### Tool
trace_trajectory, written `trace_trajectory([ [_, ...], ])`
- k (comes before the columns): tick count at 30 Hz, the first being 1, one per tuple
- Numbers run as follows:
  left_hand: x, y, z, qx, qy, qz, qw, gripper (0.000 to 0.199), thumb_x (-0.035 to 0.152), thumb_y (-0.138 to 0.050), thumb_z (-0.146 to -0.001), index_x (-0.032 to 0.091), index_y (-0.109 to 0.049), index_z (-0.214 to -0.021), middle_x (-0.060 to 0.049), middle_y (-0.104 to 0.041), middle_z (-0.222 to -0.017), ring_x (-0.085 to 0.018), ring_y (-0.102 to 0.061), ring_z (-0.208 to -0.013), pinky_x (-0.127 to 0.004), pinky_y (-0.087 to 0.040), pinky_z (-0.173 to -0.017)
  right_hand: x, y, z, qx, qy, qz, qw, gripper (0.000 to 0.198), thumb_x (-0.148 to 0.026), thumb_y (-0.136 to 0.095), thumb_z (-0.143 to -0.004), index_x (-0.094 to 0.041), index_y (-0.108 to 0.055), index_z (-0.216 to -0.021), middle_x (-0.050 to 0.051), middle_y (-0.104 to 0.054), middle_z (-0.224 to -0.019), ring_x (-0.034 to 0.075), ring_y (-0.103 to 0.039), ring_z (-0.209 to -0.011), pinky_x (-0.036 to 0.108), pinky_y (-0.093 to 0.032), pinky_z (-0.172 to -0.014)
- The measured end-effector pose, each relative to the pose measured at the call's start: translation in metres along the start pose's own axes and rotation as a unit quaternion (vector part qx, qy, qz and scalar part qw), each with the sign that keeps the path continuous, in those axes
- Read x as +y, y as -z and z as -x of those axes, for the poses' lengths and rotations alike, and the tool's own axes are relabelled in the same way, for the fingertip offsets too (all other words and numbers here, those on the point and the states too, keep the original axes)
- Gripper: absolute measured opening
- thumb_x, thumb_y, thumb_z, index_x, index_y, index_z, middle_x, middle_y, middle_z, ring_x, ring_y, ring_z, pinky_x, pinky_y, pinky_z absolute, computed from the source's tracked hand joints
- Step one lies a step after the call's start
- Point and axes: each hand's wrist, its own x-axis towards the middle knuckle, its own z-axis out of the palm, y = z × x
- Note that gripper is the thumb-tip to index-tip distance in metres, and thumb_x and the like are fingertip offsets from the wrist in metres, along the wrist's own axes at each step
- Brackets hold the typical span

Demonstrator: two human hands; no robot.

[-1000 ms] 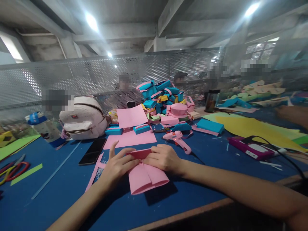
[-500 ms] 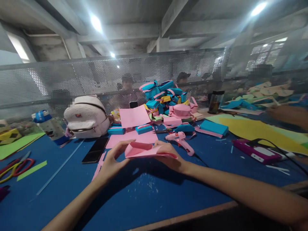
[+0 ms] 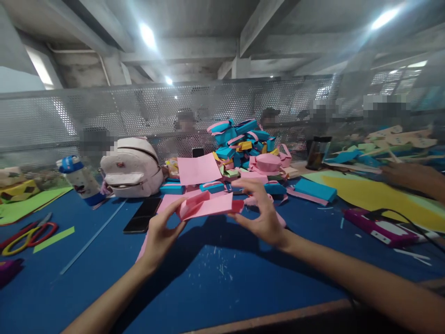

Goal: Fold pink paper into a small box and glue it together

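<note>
Far left, on the blue table [image 3: 215, 292]: scissors [image 3: 37, 227] with red and yellow handles. Further in, a dark phone [image 3: 142, 215], just left of the left hand [image 3: 162, 232].

With the left hand, pinching the left end of the folded pink paper [image 3: 208, 207], thumb on the near side, fingers curled behind. Keep that pinch light but steady; avoid crushing the raised fold there. Forearm angled up from bottom left.

Centre, between both hands: folded pink paper, held above the table, roughly level, gaping a little. Support from both ends to prevent sagging or springing apart. Press folds along the full edge, not at one spot.

At the right end, right hand [image 3: 266, 215]: thumb low, fingers arched above and parted, no firm grip visible. Can't tell about contact at the thumb tip. Squeeze both faces evenly before loading that end. Forearm angled in from lower right. Mind the glue gun [image 3: 280, 220], partly hidden behind that hand.

Far right, well apart: a co-worker's hand [image 3: 405, 176].
</note>
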Motion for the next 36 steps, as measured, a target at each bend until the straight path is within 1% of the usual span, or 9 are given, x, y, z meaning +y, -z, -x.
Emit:
trace_trajectory([
  [3, 0.003, -0.004, 0.003, -0.026, -0.049, -0.031, 0.998, 0.052, 0.012, -0.064, -0.081, 0.023, -0.055, -0.131, -0.008, -0.068, -0.122, -0.023, -0.068, -0.107, -0.035, -0.056, -0.09, -0.017, 0.002, -0.006, -0.183, 0.076, 0.077, 0.977, 0.04, -0.033, -0.068, -0.087, -0.025, -0.055, -0.124, 0.007, -0.062, -0.122, 0.026, -0.053, -0.116, 0.044, -0.039, -0.099],
  [6, 0.007, -0.008, 0.005, -0.06, -0.092, -0.037, 0.993, 0.057, 0.01, -0.062, -0.082, 0.023, -0.05, -0.136, -0.009, -0.068, -0.122, -0.021, -0.069, -0.105, -0.033, -0.057, -0.088, -0.025, -0.008, -0.007, -0.258, 0.1, 0.139, 0.951, 0.041, -0.029, -0.065, -0.089, -0.018, -0.054, -0.127, 0.009, -0.063, -0.124, 0.027, -0.054, -0.115, 0.044, -0.039, -0.097],
  [9, 0.011, -0.008, 0.005, -0.062, -0.129, -0.042, 0.989, 0.055, 0.013, -0.061, -0.085, 0.021, -0.047, -0.138, -0.011, -0.067, -0.122, -0.02, -0.068, -0.106, -0.033, -0.058, -0.087, -0.021, -0.02, -0.007, -0.263, 0.101, 0.141, 0.949, 0.029, -0.024, -0.061, -0.091, -0.019, -0.061, -0.119, 0.007, -0.066, -0.119, 0.025, -0.056, -0.11, 0.042, -0.04, -0.093],
  [15, 0.012, -0.005, 0.002, -0.056, -0.176, -0.089, 0.979, 0.048, 0.018, -0.06, -0.089, 0.023, -0.05, -0.135, -0.011, -0.066, -0.126, -0.021, -0.066, -0.108, -0.035, -0.057, -0.087, 0.003, -0.035, -0.004, -0.235, 0.085, 0.025, 0.968, 0.012, -0.021, -0.06, -0.093, -0.022, -0.071, -0.098, 0.002, -0.073, -0.1, 0.019, -0.061, -0.094, 0.037, -0.041, -0.083],
  [20, 0.01, -0.004, -0.001, -0.08, -0.266, -0.179, 0.944, 0.036, 0.02, -0.062, -0.089, 0.022, -0.059, -0.124, -0.015, -0.062, -0.131, -0.025, -0.066, -0.106, -0.04, -0.057, -0.083, 0.01, -0.036, 0.003, -0.211, 0.076, -0.016, 0.974, 0.013, -0.02, -0.062, -0.091, -0.023, -0.073, -0.097, 0.003, -0.074, -0.095, 0.019, -0.061, -0.088, 0.035, -0.041, -0.081],
  [28, 0.022, -0.003, -0.004, -0.112, -0.311, -0.303, 0.894, 0.035, 0.017, -0.055, -0.092, 0.015, -0.057, -0.127, -0.013, -0.062, -0.131, -0.026, -0.064, -0.113, -0.046, -0.051, -0.096, 0.017, -0.038, 0.004, -0.202, 0.079, -0.017, 0.976, 0.011, -0.023, -0.063, -0.091, -0.023, -0.074, -0.093, 0.002, -0.074, -0.092, 0.018, -0.062, -0.086, 0.035, -0.041, -0.08],
  [30, 0.025, -0.004, -0.003, -0.117, -0.293, -0.308, 0.897, 0.036, 0.016, -0.054, -0.092, 0.016, -0.056, -0.128, -0.012, -0.061, -0.132, -0.027, -0.064, -0.113, -0.048, -0.049, -0.098, 0.018, -0.038, 0.004, -0.195, 0.078, -0.016, 0.978, 0.011, -0.023, -0.063, -0.091, -0.023, -0.074, -0.091, 0.002, -0.075, -0.09, 0.018, -0.063, -0.085, 0.035, -0.041, -0.078],
  [32, 0.025, -0.004, -0.002, -0.122, -0.249, -0.27, 0.922, 0.041, 0.016, -0.051, -0.093, 0.018, -0.051, -0.134, -0.011, -0.061, -0.132, -0.026, -0.064, -0.113, -0.047, -0.05, -0.098, 0.018, -0.038, 0.004, -0.187, 0.076, -0.012, 0.979, 0.011, -0.023, -0.062, -0.091, -0.022, -0.073, -0.089, 0.002, -0.075, -0.089, 0.018, -0.063, -0.083, 0.035, -0.042, -0.078],
  [36, 0.021, -0.003, -0.001, -0.102, -0.14, -0.094, 0.98, 0.056, 0.02, -0.055, -0.092, 0.02, -0.036, -0.144, -0.012, -0.062, -0.131, -0.022, -0.063, -0.116, -0.038, -0.055, -0.094, 0.014, -0.035, 0.003, -0.176, 0.069, 0.007, 0.982, 0.011, -0.022, -0.063, -0.09, -0.023, -0.073, -0.086, 0.002, -0.075, -0.088, 0.018, -0.063, -0.082, 0.035, -0.042, -0.078],
])
